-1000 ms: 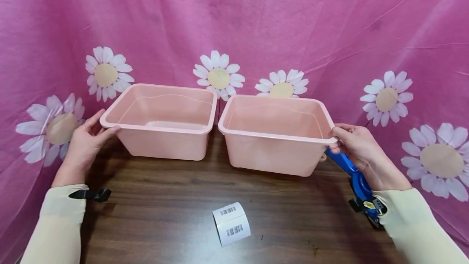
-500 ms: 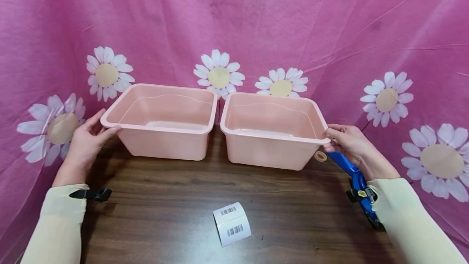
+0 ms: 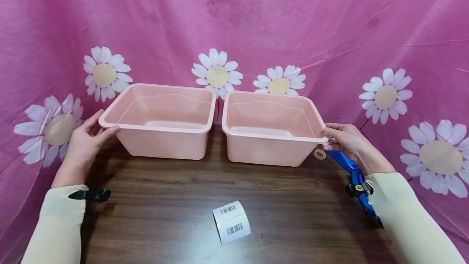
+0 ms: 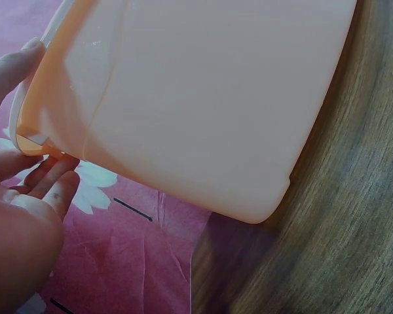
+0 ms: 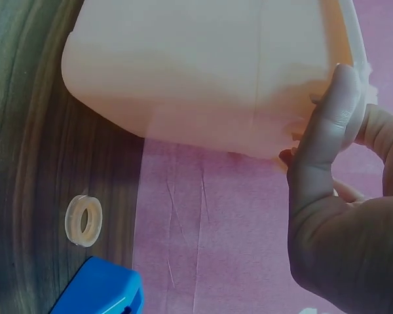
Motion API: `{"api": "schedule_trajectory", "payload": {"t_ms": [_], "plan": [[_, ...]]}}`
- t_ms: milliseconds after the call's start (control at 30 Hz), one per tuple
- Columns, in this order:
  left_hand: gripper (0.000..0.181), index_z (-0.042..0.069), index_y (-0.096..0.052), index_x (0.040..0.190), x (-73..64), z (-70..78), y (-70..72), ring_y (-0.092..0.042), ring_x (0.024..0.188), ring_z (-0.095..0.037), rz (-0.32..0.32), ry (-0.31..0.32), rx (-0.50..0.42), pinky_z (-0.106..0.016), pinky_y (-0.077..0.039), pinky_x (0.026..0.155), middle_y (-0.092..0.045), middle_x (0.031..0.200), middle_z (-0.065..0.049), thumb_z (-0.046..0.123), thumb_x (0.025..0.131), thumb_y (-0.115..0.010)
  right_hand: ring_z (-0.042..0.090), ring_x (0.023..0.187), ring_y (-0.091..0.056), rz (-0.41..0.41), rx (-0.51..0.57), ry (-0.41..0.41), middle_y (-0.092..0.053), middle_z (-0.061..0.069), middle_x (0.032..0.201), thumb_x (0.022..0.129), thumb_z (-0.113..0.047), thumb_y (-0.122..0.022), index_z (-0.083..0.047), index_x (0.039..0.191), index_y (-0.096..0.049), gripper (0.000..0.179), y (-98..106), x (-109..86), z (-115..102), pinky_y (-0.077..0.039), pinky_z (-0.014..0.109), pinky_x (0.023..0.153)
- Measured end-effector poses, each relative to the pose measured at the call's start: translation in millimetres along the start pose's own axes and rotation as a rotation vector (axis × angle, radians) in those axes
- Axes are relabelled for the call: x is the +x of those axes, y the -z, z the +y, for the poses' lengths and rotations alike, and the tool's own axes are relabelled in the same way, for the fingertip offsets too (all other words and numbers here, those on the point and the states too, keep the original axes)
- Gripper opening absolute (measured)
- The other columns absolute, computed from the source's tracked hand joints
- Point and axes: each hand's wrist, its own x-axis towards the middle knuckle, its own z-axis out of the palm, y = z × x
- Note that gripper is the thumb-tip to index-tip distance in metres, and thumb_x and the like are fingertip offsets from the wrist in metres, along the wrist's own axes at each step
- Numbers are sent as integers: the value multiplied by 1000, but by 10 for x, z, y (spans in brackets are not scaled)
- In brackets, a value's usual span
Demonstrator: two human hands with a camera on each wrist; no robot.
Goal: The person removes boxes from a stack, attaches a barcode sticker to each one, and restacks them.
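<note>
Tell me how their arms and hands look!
The left sleeve and right sleeve are pale cream fabric. The left hand and right hand wear no gloves. A black strap is on the left sleeve, a black fitting with a yellow marking on the right.

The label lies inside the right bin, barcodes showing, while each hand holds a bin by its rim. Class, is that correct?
Not quite: the head view shows the label on the table, nearer the camera than the right bin, not inside it. Its barcodes do show, and the left hand holds the left bin, the right hand the right one, by the rim.
</note>
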Motion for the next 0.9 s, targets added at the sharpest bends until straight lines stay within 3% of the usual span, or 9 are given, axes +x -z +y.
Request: {"api": "schedule_trajectory", "payload": {"t_ms": [167,367,467,533,700,800,900], "plan": [[89,0,-25,176,-1,-4,-4,-52,150,7,-7,-10,0,2,-50,98,-28,185,-9,5,104,-78,5,62,-75,15,-24,0,-79,-4,83,112,-10,-62,17,167,-25,71,-4,9,22,-66,21,66],[90,0,-25,176,-5,-3,-2,-55,145,8,-7,-14,2,2,-50,97,-30,184,-8,4,104,-78,2,67,-76,31,-148,-2,-77,-9,85,115,-19,-61,18,163,-34,66,10,-3,2,-67,20,71],[89,0,-25,176,-10,2,2,-54,147,8,-7,-15,6,2,-50,97,-30,184,-7,4,104,-78,3,71,-78,54,-265,13,-76,-8,88,116,-29,-59,19,161,-38,69,2,-35,-40,-68,22,74],[89,0,-25,176,-10,3,4,-54,147,8,-8,-14,9,2,-50,97,-29,185,-8,4,104,-77,4,75,-79,100,-376,44,-78,1,95,116,-37,-60,18,159,-44,72,-15,-82,-83,-69,23,75],[89,0,-25,176,-9,3,4,-52,149,7,-9,-11,22,2,-49,97,-27,185,-9,5,104,-77,19,87,-70,327,-713,187,-77,23,115,112,-59,-60,5,139,-70,69,-114,-294,-267,-61,23,65],[89,0,-25,176,-8,5,4,-51,150,6,-11,-10,16,2,-50,97,-28,185,-8,5,104,-77,26,79,-60,377,-840,256,-74,17,91,109,-66,-60,-3,111,-79,66,-217,-439,-451,-51,30,53],[89,0,-24,176,-5,7,7,-51,150,6,-13,-9,5,2,-50,97,-29,185,-6,6,104,-77,23,64,-55,327,-930,324,-62,3,65,109,-65,-62,-9,88,-78,61,-342,-602,-690,-45,33,48]]}}
